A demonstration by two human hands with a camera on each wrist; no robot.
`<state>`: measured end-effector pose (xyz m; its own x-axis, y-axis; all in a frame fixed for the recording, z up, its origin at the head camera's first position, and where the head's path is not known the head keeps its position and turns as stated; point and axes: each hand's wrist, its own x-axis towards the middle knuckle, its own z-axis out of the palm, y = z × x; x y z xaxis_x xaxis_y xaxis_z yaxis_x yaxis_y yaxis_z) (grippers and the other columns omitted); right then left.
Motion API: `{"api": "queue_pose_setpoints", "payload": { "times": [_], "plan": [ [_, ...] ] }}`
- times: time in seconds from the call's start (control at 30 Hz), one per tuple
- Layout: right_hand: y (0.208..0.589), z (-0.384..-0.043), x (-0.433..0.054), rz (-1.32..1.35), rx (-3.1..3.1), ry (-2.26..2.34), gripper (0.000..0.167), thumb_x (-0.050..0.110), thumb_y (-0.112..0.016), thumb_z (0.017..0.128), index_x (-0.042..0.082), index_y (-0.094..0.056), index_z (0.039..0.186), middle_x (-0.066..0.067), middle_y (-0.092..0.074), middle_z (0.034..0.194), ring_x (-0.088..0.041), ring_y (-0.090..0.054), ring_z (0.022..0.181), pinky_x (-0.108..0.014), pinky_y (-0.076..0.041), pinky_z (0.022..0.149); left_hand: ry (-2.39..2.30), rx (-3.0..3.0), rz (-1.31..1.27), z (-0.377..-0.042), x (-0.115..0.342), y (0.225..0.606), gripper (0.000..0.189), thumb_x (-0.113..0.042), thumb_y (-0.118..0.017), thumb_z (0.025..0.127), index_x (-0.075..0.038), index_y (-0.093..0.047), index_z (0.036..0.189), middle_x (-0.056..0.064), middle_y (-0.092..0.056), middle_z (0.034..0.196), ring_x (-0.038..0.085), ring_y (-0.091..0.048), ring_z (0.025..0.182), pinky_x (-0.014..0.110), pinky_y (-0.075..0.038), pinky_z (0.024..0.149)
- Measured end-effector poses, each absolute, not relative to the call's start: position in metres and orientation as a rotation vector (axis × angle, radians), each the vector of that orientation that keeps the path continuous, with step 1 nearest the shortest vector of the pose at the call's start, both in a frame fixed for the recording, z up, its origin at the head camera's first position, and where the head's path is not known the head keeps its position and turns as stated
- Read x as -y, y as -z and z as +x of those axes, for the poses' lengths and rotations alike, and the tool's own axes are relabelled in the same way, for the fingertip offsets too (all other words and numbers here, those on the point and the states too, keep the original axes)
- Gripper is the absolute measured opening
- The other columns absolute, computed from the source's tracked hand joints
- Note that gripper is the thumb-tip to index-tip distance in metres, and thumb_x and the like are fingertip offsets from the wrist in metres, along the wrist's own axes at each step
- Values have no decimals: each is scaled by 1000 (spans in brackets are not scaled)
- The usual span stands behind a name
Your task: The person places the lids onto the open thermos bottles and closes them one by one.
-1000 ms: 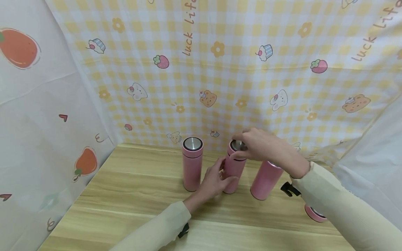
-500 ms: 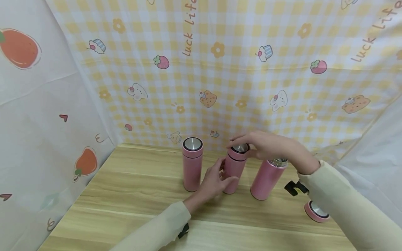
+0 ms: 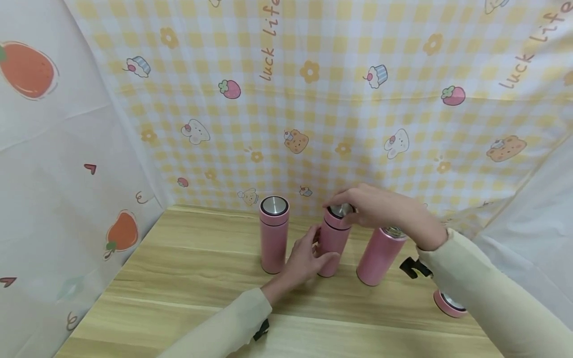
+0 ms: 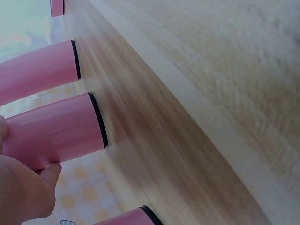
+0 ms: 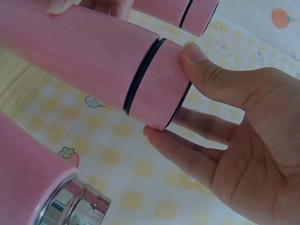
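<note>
Upright on the table stands a pink thermos bottle (image 3: 333, 242), the middle one of three. Around the lower part of its body my left hand (image 3: 303, 259) holds it, thumb on the near side. My right hand (image 3: 378, 206) is at its top, with thumb and fingertips on opposite sides of the pink lid (image 5: 161, 84). A dark ring shows between lid and body in the right wrist view. To the right stands an uncapped thermos bottle (image 3: 380, 256), its bare metal neck (image 5: 77, 204) showing. To the left is a capped thermos bottle (image 3: 274, 243) with a silver top.
A loose pink lid (image 3: 449, 304) lies on the wooden table (image 3: 188, 278) at the right, partly hidden by the right sleeve (image 3: 488, 283). Behind the bottles hangs a yellow checked cloth (image 3: 286, 109), with a white cloth (image 3: 49, 189) at the left.
My right hand has shifted and regripped around the lid, its fingers turning slightly and moving a little right, then back left. The left hand and the bottles have stayed in place.
</note>
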<state>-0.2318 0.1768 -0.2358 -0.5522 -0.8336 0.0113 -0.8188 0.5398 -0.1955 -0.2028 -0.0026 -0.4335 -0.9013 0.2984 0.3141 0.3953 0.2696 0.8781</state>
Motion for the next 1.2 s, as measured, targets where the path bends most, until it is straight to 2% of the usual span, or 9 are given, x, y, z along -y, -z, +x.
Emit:
{"api": "queue_pose_setpoints", "payload": {
  "times": [0.13,0.3,0.53,0.63,0.77,1.03,1.2],
  "plan": [
    [236,-230,-174,-1393,-2708,258,44,1,-77,88,9,-69,131,-9,-67,125,-15,-65,91,-32,-54,73,1721,2430,-668,-202,3,433,65,-28,-77,94,-11,-43,146,8,-55,141,18,-52,130,38,-49,101],
    [236,-229,-174,-1364,-2731,238,42,5,-78,89,9,-69,130,-9,-68,120,-11,-62,83,-30,-53,69,1721,2425,-672,-202,3,433,64,-28,-77,94,-11,-44,146,8,-56,141,18,-52,129,39,-49,101],
    [237,-227,-172,-1336,-2776,207,40,14,-80,91,10,-70,129,-6,-66,111,-19,-65,88,-34,-54,74,1728,2418,-670,-201,3,432,66,-29,-76,94,-10,-43,148,9,-55,142,19,-51,131,40,-49,101],
    [237,-226,-170,-1318,-2803,190,37,14,-80,90,12,-71,125,-3,-65,104,-18,-65,87,-34,-55,73,1725,2421,-669,-201,3,432,66,-29,-76,94,-11,-42,148,9,-55,142,19,-51,131,40,-49,102],
    [238,-224,-168,-1316,-2846,140,35,16,-81,89,13,-71,123,-1,-64,97,-17,-63,84,-34,-54,71,1716,2429,-665,-201,2,432,66,-29,-76,94,-11,-42,148,9,-56,142,19,-52,130,40,-49,102],
    [240,-222,-168,-1326,-2899,97,36,26,-80,90,10,-70,121,-1,-59,85,-11,-54,66,-30,-49,58,1705,2444,-658,-202,2,432,66,-28,-76,95,-11,-41,149,10,-55,143,20,-51,131,40,-48,102],
    [242,-224,-169,-1363,-2898,120,38,31,-80,90,9,-70,120,0,-58,85,-13,-55,68,-30,-50,59,1705,2445,-658,-201,2,433,66,-27,-76,95,-11,-41,148,10,-54,143,21,-51,132,41,-48,102]
  ]
}}
